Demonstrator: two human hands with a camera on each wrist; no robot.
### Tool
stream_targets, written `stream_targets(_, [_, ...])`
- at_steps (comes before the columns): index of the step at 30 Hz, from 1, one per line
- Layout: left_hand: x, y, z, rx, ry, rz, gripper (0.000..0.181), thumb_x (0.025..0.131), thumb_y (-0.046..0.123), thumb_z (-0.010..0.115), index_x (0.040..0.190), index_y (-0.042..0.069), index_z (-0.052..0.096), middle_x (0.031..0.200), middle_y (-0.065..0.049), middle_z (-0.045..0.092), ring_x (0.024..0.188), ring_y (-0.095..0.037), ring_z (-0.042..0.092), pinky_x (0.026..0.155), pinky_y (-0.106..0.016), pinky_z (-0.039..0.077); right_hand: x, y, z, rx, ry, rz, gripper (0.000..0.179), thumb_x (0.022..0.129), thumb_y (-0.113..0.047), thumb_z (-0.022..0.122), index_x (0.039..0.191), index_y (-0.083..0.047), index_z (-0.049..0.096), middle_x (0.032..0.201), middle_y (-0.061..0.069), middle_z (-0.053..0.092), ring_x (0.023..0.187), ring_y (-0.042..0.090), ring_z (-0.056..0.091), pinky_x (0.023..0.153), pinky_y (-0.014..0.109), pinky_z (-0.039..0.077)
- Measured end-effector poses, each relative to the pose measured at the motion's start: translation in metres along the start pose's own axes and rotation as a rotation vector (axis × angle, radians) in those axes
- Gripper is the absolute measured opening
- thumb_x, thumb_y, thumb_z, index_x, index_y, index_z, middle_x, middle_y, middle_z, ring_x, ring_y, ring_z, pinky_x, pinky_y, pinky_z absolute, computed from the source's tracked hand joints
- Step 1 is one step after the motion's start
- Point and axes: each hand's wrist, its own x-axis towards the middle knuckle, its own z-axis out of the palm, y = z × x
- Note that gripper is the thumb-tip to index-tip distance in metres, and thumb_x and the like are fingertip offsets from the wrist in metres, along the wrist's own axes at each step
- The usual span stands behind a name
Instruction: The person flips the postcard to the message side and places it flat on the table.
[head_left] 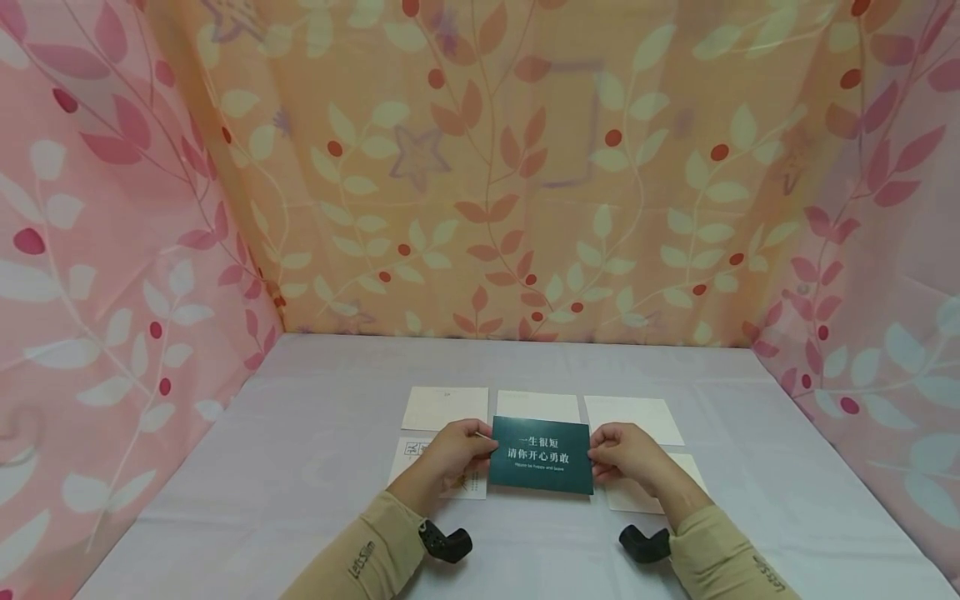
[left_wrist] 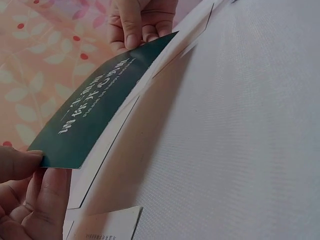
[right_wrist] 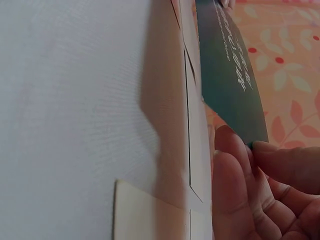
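Note:
A dark green postcard [head_left: 542, 455] with white Chinese lettering and a small English line is held up between both hands. My left hand [head_left: 459, 454] pinches its left edge between thumb and fingers. The opposite edge is pinched by my right hand [head_left: 628, 454]. In the left wrist view the postcard [left_wrist: 95, 110] is tilted and raised off the table, its shadow falling on the cloth. Beneath it lies a pale card [left_wrist: 107, 155], partly covered. A printed white card [head_left: 468, 485] lies partly under my left hand, and a blank card [head_left: 630, 496] is under my right wrist.
Behind the postcard lie three pale cards in a row: a left one [head_left: 446, 408], a middle one [head_left: 536, 405] and a right one [head_left: 633, 418]. The white tablecloth [head_left: 262, 475] reaches a patterned curtain [head_left: 487, 208] at the back, with more curtain on both sides.

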Motion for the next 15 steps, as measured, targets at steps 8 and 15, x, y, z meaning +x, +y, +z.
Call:
stream_targets(8, [-0.001,0.0006,-0.0007,-0.028,0.001,-0.024,0.008,0.083,0.014,0.067,0.085,0.007,0.063,0.087,-0.009,0.063,0.071,-0.016,0.061,0.064,-0.025,0.053,0.0037,0.0037,-0.0016,-0.003,0.014,0.002,0.004,0.085,0.0,0.058,0.087,0.003,0.057,0.069,0.01,0.059,0.06,0.019,0.06,0.058,0.034,0.055])
stream_targets(15, [-0.0002,-0.0019,-0.002,-0.049,0.001,-0.029,0.009,0.08,0.015,0.07,0.083,0.007,0.065,0.085,-0.008,0.065,0.069,-0.018,0.062,0.063,-0.026,0.053,0.0043,0.0045,-0.004,-0.003,0.012,-0.017,0.006,0.086,-0.002,0.059,0.085,0.003,0.058,0.07,0.01,0.06,0.061,0.019,0.061,0.059,0.034,0.055])
